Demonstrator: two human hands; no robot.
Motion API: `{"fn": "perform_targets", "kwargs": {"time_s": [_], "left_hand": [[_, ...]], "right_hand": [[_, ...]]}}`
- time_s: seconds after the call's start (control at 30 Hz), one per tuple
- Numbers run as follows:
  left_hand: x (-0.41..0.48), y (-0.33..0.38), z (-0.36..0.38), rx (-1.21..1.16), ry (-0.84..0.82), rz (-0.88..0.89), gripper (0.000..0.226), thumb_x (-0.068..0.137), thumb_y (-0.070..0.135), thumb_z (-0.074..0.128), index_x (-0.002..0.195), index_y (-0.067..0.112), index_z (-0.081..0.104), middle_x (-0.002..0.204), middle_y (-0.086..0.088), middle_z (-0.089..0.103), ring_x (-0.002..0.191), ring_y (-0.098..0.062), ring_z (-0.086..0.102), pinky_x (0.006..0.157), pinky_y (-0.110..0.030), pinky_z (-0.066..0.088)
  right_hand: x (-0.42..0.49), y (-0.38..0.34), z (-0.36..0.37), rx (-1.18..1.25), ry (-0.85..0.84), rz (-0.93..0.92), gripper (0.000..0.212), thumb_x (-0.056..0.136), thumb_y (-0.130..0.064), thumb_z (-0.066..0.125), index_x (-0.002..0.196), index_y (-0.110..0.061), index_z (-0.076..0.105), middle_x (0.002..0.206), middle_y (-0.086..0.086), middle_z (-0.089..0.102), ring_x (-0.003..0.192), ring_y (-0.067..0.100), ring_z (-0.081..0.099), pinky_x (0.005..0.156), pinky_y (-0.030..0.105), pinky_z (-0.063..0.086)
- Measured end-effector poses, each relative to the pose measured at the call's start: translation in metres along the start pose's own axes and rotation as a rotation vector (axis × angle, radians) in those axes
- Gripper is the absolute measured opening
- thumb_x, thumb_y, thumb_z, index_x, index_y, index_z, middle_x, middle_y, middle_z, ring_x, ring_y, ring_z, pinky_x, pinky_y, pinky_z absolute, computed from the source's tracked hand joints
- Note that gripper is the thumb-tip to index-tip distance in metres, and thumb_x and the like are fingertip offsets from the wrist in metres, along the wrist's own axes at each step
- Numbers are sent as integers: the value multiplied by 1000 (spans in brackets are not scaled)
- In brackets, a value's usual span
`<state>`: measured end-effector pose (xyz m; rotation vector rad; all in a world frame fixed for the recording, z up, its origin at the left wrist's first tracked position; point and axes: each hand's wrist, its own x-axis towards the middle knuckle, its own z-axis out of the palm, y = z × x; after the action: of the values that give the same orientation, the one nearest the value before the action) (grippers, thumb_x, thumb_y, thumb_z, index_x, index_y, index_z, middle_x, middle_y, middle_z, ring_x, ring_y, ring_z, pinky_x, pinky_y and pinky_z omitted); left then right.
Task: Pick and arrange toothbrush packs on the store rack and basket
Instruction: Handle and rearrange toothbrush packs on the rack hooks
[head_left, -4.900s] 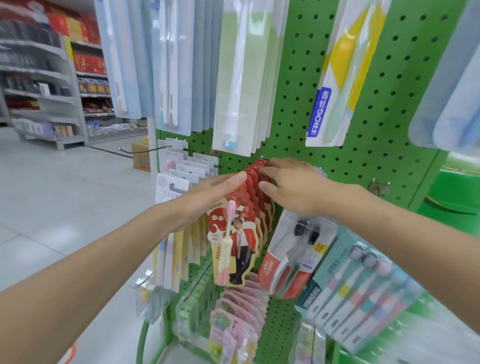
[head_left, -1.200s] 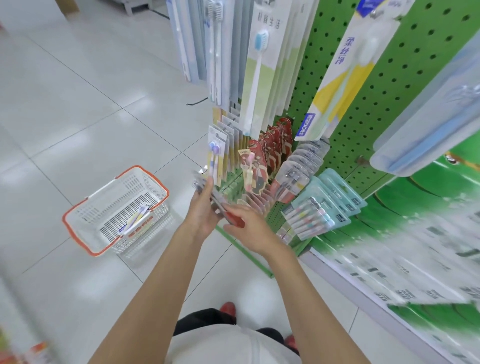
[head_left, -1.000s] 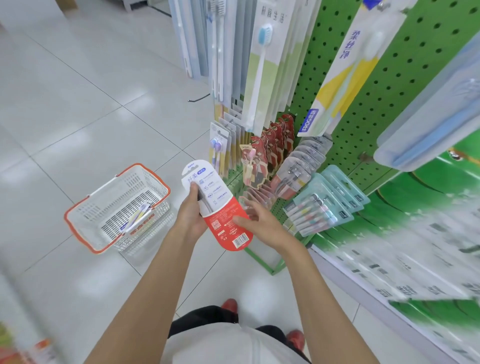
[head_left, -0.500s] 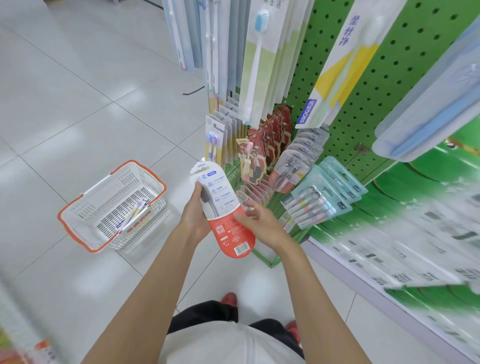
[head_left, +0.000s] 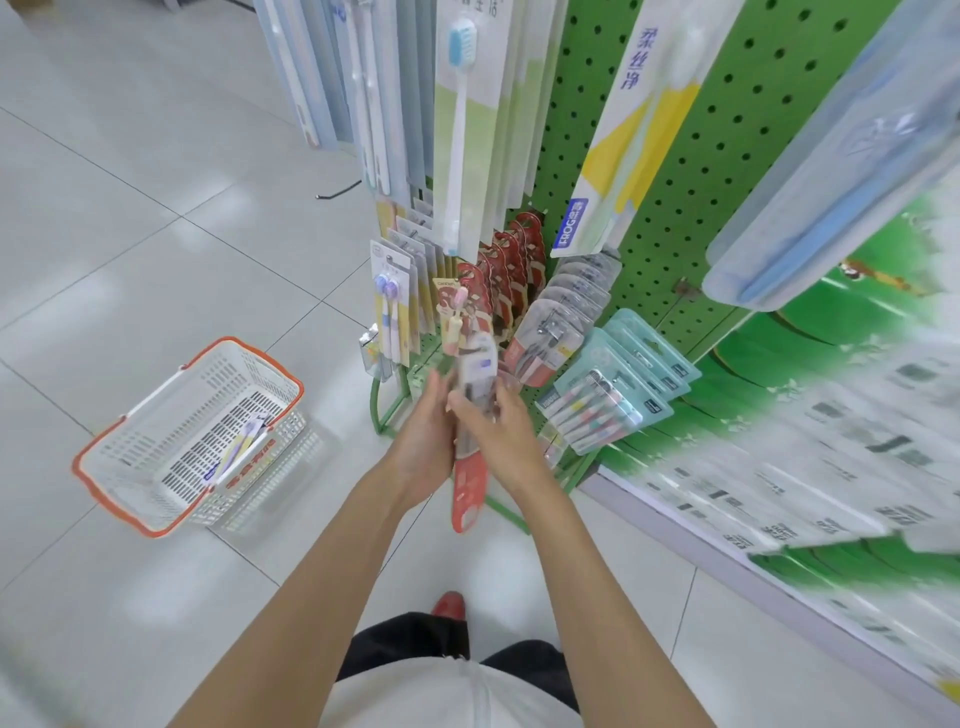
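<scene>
Head camera, looking down from a standing person: we see two bare forearms meeting in the middle of the picture, in front of a green pegboard rack (head_left: 675, 182) hung with toothbrushes. Between the hands stands one toothbrush pack (head_left: 467, 493), upright and nearly edge-on to us, with its red lower end hanging below the wrists and its pale top blurred by motion. The right hand (head_left: 493, 431) grips the pack, fingers curled over its front. The left hand (head_left: 426, 441) lies against the pack's left side with fingers reaching up behind it; the blur keeps us from telling whether they close round it. Just beyond the hands, similar grey-and-red packs (head_left: 561, 322) hang in a row on a hook, with red card packs (head_left: 509, 260) to their left and teal multi-packs (head_left: 613, 400) to their right. On the tiled floor to the left, well apart from the hands, sits a white basket (head_left: 156, 431) with an orange rim, holding a few packs (head_left: 239, 447). We judge the step to be handling one pack before placing it. Hanging it calls for lining its top hole up with a hook; the basket calls for a swing left and down.
</scene>
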<state>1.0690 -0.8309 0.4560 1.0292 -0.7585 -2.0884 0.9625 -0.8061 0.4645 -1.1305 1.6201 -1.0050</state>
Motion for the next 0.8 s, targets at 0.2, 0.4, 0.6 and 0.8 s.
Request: {"fn": "perform_targets", "kwargs": {"time_s": [0.2,0.4,0.6,0.8], "left_hand": [[16,-2,11,282,74,115,30,105,28,43,131,39,52,129,4,62,117,-10,58,96,-29,47],[46,15,14,557,93,152,30,98,22,59,125,33,60,124,10,62,111,-5,57,93,-26,46],[68,24,13,618,169,251,28,85,15,74,110,22,64,105,1,67,100,-16,63,82,-29,53],[78,28,6,625,173,307,34,83,14,77,112,26,64,107,6,68,98,-10,65,82,-34,56]], "right_hand": [[-1,5,-23,169,-15,99,23,102,-33,48,121,-26,59,123,12,66,116,28,62,93,32,52],[8,15,-52,181,11,148,26,101,-23,52,122,-12,63,113,3,72,104,16,68,95,35,53],[24,16,-58,137,187,121,23,95,-8,60,118,-9,58,100,-7,63,89,5,60,68,7,48],[37,17,-50,62,256,80,24,93,-10,62,116,-17,59,102,-4,66,87,5,59,65,6,45]]}}
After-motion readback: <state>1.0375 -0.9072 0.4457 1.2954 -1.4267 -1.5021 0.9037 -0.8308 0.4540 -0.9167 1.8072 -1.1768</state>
